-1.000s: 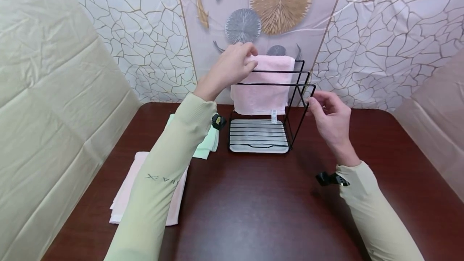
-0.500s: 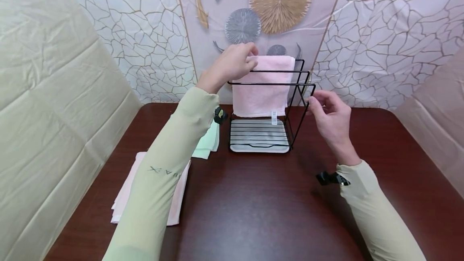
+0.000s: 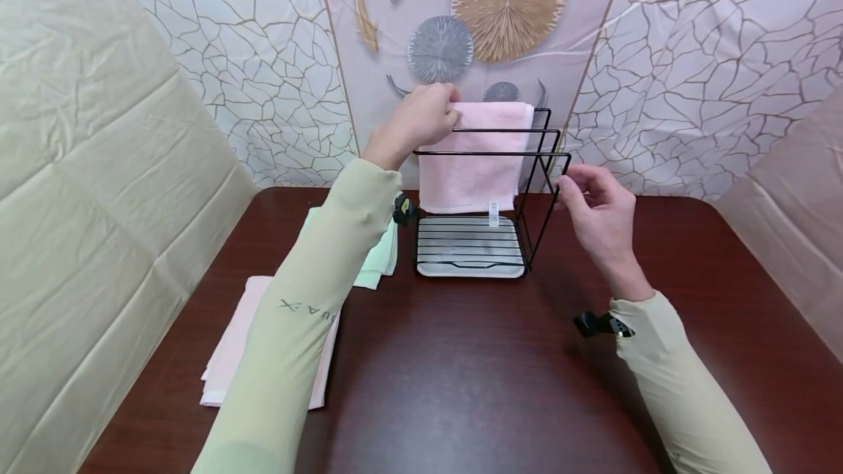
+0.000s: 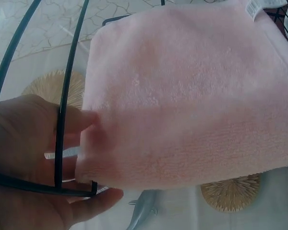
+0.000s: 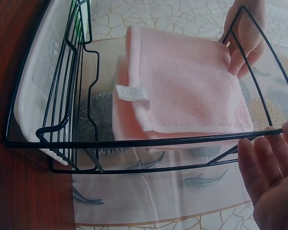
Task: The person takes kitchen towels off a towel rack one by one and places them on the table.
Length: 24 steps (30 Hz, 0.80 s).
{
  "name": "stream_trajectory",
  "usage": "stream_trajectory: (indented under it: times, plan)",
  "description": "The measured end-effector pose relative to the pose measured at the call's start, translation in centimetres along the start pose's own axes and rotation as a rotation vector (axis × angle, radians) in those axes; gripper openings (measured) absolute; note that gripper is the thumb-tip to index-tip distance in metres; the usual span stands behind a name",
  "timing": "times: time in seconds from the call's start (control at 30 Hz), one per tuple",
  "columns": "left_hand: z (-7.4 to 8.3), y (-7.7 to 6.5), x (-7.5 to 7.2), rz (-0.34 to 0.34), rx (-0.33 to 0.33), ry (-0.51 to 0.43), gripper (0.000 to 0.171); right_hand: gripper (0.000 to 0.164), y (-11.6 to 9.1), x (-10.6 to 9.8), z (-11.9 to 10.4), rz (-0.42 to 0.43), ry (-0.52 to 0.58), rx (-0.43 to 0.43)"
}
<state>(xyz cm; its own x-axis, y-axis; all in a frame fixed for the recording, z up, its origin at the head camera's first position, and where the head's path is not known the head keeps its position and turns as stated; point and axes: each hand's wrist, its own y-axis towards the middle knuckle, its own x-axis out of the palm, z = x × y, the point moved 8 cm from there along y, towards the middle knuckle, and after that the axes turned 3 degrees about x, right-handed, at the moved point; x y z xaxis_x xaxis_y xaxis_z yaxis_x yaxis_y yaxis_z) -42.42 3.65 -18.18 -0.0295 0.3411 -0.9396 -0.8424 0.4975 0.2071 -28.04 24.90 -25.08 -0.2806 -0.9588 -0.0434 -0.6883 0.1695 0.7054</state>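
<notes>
A pink towel (image 3: 474, 178) with a white tag hangs folded over the rear top bar of a black wire rack (image 3: 487, 154). My left hand (image 3: 421, 119) pinches the towel's upper left corner, reaching over the rack's front bars. In the left wrist view, the thumb (image 4: 89, 119) presses the towel's edge, while another finger extends below the bar end. My right hand (image 3: 602, 218) grips the rack's right side wire between thumb and fingers. The right wrist view shows the towel's two layers (image 5: 187, 81) draped, with the tag (image 5: 132, 93) sticking out.
Under the rack's wire base lies a white tray (image 3: 470, 271). A green cloth (image 3: 378, 258) lies left of the rack, partly behind my left sleeve. Nearer on the dark wooden table (image 3: 461, 371) is a folded pink cloth (image 3: 230, 335), half covered by my left forearm.
My left forearm has shifted slightly right, and the left hand sits a touch lower at the towel's corner. The towel's lower edge hangs slightly lower. My right hand stays on the rack.
</notes>
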Motion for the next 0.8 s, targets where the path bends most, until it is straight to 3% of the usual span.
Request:
stream_trajectory:
  times: [0.23, 0.53, 0.8]
  plan:
    - [-0.1, -0.3, -0.2, 0.046, -0.058, 0.029, 0.03, 0.017, 0.1, 0.0, 0.0, -0.009, -0.003, -0.009]
    - [0.4, -0.2, -0.6, 0.124, -0.055, 0.064, 0.021, 0.016, 0.2, -0.9, 1.8, 0.016, -0.021, -0.008]
    - [0.0, -0.6, -0.6, 0.153, -0.056, 0.081, 0.018, 0.017, -0.1, -0.1, 0.2, -0.011, 0.008, -0.01]
